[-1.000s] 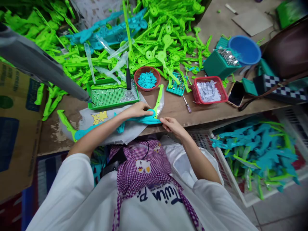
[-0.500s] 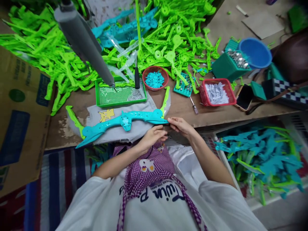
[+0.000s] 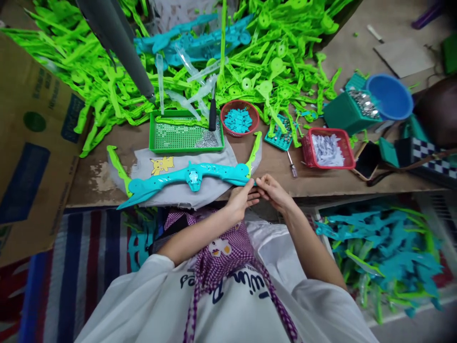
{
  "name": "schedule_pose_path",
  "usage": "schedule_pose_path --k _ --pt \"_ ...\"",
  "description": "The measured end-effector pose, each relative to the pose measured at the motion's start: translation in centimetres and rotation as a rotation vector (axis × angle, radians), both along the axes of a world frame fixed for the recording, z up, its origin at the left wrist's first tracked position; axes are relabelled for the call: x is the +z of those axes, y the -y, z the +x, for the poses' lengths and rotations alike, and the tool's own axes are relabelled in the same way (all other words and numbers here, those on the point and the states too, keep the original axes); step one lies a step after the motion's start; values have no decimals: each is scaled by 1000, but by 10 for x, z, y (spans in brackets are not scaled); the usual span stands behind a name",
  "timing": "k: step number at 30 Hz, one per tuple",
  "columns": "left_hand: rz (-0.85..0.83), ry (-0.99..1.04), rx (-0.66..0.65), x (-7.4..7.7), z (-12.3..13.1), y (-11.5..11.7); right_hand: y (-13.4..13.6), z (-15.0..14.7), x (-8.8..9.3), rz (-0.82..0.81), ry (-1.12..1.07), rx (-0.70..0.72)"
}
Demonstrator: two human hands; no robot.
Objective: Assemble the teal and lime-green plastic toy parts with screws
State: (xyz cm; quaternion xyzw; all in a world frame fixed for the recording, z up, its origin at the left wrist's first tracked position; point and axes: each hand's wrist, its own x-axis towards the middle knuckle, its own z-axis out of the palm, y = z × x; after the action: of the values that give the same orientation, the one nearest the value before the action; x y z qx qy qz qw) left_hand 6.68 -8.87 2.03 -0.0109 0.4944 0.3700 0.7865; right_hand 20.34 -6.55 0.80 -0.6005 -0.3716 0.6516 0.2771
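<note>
A turquoise plastic toy bow (image 3: 167, 180) with lime-green limbs lies across a grey cloth at the table's front edge. At the bow's right-hand tip, my left hand (image 3: 243, 199) has its thumb and fingers closed about the end from the near side. My right hand (image 3: 275, 191) pinches at the very end of the same tip, its fingertips almost meeting the left ones. Whether a small part sits between the fingertips is hidden. Behind the bow stands a green tray (image 3: 152, 133) of small metal pieces, with a black-handled tool (image 3: 212, 115) leaning over its rim.
A grey power screwdriver (image 3: 124, 52) hangs at upper left. Lime-green parts (image 3: 278, 66) are heaped at the back. Red baskets hold turquoise pieces (image 3: 238, 120) and white pieces (image 3: 326, 148). A screwdriver (image 3: 293, 167) lies between. A cardboard box (image 3: 35, 143) stands left; a filled crate (image 3: 385, 247) sits lower right.
My left hand has moved up and right to the bow's tip, its thumb now against it. My right hand stays at the tip. The power screwdriver has shifted left and up in view.
</note>
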Motion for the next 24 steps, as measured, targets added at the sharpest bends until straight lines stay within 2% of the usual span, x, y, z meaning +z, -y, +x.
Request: schedule_pose_path --k 6,11,13,17,19,21,22,24 --pt "-9 -7 -16 0 -2 -4 2 3 10 -37 -1 94" --pt "36 -32 17 2 -2 4 0 14 11 92 200 210" --pt "30 -38 32 2 -2 8 -4 22 8 194 331 163" --pt "17 -46 60 0 0 13 -14 21 14 459 498 -65" --pt "27 -48 79 -3 2 13 -23 4 27 634 497 -155" --pt "45 -50 97 -5 4 13 -40 -27 44 822 429 -182" --pt "58 -52 107 -5 6 13 -53 -47 52 907 367 -150" --pt "91 -54 130 -7 7 13 -83 -92 65 1044 220 6"
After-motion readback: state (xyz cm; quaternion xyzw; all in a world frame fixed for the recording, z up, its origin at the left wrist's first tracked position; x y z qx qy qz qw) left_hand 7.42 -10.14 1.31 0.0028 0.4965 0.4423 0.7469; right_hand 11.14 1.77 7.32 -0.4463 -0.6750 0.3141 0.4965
